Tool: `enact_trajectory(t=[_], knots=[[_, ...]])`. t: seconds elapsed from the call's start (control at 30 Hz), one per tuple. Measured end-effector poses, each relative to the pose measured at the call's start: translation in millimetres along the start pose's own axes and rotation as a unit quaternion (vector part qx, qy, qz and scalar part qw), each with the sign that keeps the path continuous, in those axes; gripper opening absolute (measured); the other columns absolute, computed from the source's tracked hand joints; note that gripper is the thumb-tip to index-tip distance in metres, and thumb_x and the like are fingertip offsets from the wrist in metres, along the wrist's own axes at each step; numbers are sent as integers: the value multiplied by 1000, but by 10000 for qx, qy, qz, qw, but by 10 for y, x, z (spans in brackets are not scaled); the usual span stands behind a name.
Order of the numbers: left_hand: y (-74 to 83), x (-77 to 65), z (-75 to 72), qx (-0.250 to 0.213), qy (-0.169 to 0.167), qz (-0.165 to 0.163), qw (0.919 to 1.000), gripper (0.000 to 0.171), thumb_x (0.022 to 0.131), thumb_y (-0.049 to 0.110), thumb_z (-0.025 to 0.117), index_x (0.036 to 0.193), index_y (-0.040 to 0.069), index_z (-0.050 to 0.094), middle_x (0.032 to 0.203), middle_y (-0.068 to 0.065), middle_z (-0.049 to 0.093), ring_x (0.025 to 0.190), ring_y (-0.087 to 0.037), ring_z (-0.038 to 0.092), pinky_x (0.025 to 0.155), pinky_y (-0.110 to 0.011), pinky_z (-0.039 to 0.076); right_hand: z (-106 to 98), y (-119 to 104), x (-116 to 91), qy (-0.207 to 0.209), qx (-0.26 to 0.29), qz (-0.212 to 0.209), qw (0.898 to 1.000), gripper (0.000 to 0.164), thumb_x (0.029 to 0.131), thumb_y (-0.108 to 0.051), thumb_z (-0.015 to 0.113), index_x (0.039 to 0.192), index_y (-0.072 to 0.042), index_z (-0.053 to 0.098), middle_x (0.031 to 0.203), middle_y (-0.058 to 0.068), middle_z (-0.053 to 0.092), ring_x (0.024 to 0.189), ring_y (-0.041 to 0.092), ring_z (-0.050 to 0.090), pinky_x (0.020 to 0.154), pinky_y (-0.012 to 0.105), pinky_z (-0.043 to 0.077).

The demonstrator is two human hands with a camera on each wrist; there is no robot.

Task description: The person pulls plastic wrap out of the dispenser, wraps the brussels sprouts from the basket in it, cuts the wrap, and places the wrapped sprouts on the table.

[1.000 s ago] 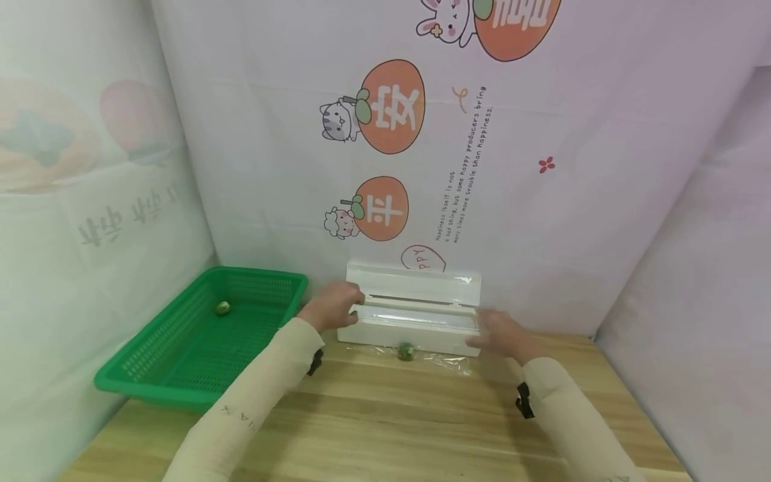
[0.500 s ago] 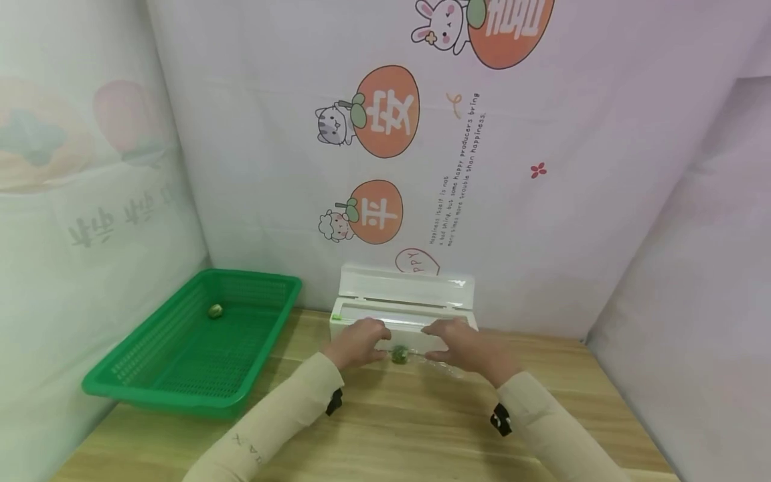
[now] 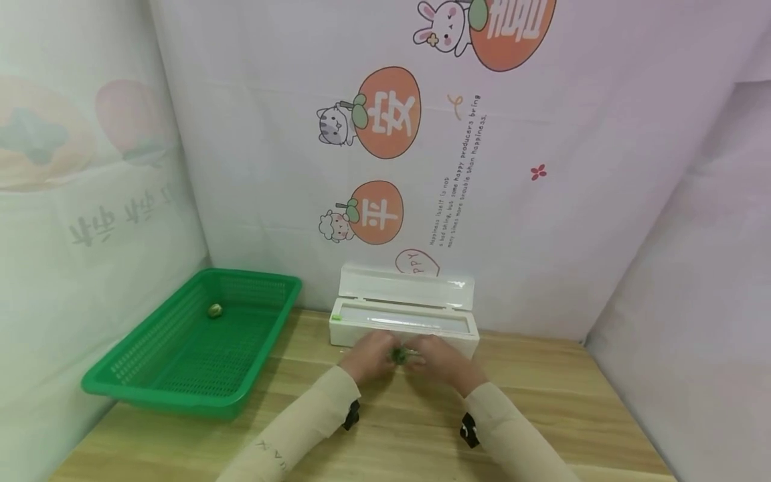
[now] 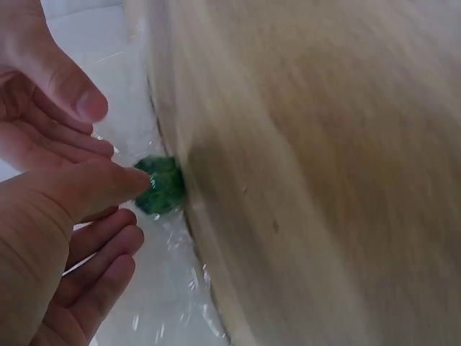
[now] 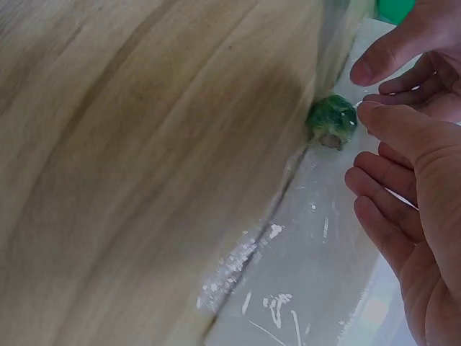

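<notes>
A small green Brussels sprout [image 3: 398, 355] lies on clear plastic film [image 5: 245, 259] at the front of a white cling film box [image 3: 406, 321]. My left hand [image 3: 370, 357] is at the sprout's left; in the left wrist view its thumb tip [image 4: 137, 182] overlaps the sprout, with the fingers loosely bent behind. My right hand [image 3: 442, 361] comes in from the other side, its thumb tip [image 5: 369, 112] close beside the sprout and its fingers spread. Each hand, seen from the opposite wrist, shows a gap between thumb and fingers.
A green plastic basket [image 3: 241, 395] stands on the left with one small pale-green round item [image 3: 215, 310] inside. Behind the box, whose lid [image 3: 406, 286] is raised, hangs a printed white cloth [image 3: 500, 201]. The wooden table [image 3: 415, 435] extends in front.
Both hands have left the ends of the white box and come inward and nearer, and now meet around the sprout. The basket and its content stay put.
</notes>
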State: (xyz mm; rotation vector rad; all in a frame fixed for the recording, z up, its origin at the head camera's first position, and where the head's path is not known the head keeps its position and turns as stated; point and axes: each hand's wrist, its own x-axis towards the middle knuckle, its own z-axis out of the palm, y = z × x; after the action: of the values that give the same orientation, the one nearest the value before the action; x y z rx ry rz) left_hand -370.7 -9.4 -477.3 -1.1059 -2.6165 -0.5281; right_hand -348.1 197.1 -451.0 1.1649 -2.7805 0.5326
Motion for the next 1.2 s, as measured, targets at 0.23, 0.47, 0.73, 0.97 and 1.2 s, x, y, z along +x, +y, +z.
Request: enact_trajectory(t=[0.23, 0.47, 0.73, 0.97, 1.2], knots=[[-11, 71, 126, 290, 122, -107, 9994, 46, 73, -3, 87, 113, 18, 80, 105, 3, 81, 96, -14, 75, 91, -27, 62, 82, 24, 20, 134, -57, 10, 9999, 54, 90, -4, 80, 141, -13, 64, 134, 5, 74, 120, 23, 72, 106, 39, 59], [84, 95, 124, 730, 240, -409, 9962, 38, 73, -8, 81, 100, 18, 81, 97, 1, 81, 87, -15, 75, 80, -29, 63, 125, 54, 43, 133, -139, 111, 9998, 47, 88, -5, 82, 133, -10, 68, 126, 7, 76, 116, 24, 74, 103, 40, 60], [75, 96, 140, 831, 147, -397, 9956, 31, 76, -3, 84, 99, 18, 81, 98, 1, 81, 88, -15, 75, 81, -28, 63, 133, 51, 33, 123, -158, 180, 9996, 50, 87, -7, 84, 134, -11, 68, 129, 7, 75, 119, 25, 73, 105, 42, 59], [35, 88, -11, -371, -461, -307, 9978, 23, 80, 7, 88, 96, 20, 80, 88, 11, 76, 78, -2, 65, 75, -18, 56, 113, 30, -27, 205, -55, -99, 9997, 51, 84, -5, 85, 132, -11, 71, 131, 4, 75, 120, 22, 72, 107, 40, 58], [-39, 79, -111, -1541, -838, -610, 9826, 12, 80, 7, 86, 78, 15, 78, 71, 11, 71, 63, -2, 62, 63, -18, 56, 134, -10, -33, 417, -116, -194, 9989, 49, 84, -8, 87, 130, -15, 72, 128, -1, 75, 115, 15, 72, 103, 32, 59]])
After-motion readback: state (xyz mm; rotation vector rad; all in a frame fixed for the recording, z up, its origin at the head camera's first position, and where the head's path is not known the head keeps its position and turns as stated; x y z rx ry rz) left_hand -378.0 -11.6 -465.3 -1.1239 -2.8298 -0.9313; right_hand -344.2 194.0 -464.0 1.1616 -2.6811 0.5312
